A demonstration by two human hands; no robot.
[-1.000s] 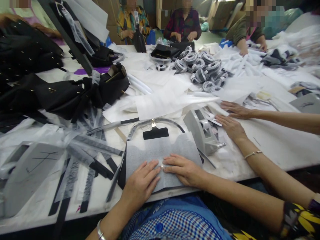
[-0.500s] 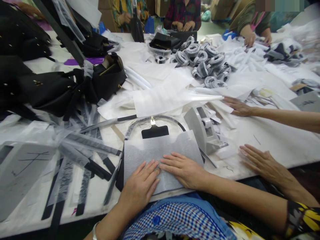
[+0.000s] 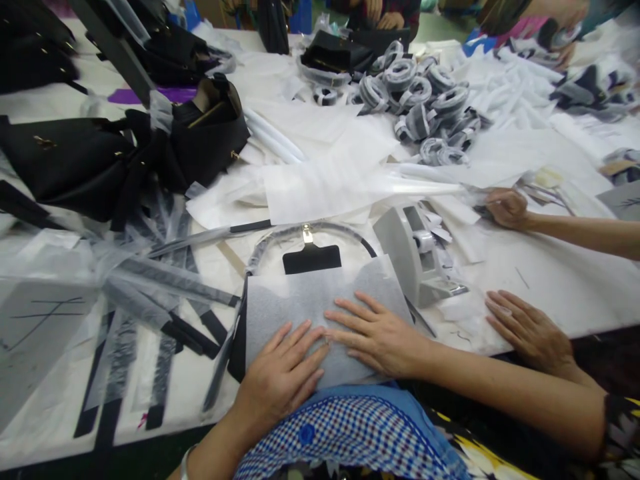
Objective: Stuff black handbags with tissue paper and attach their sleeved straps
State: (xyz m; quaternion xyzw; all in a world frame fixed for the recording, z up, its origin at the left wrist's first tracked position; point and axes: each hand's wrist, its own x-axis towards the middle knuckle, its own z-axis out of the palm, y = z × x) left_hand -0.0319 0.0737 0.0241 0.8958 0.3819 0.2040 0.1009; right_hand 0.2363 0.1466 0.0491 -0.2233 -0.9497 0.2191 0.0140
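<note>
Both my palms lie flat on a thin whitish foam sheet (image 3: 300, 300) that covers the body of a black handbag (image 3: 239, 353). My left hand (image 3: 285, 370) rests on the lower middle of the sheet, fingers stretched out. Beside it my right hand (image 3: 377, 337) presses with its fingers spread; the fingertips of the two hands nearly meet. Beyond the sheet's far edge shows the bag's black closure tab (image 3: 313, 259) with a gold clasp (image 3: 307, 233). The bag's handle (image 3: 260, 248), wrapped in clear film, arches behind the tab.
A grey tape dispenser (image 3: 400, 247) stands right of the bag. Film-wrapped black straps (image 3: 170, 287) and black bags (image 3: 195, 143) lie left. A co-worker's fist (image 3: 507, 207) holds white wrapping, and another hand (image 3: 530, 330) lies at the right edge. Rolled straps (image 3: 420, 100) are heaped behind.
My right hand's fingers have spread wider on the sheet. The co-worker's far hand has gone from flat to closed on the white wrapping. The view has tilted down slightly.
</note>
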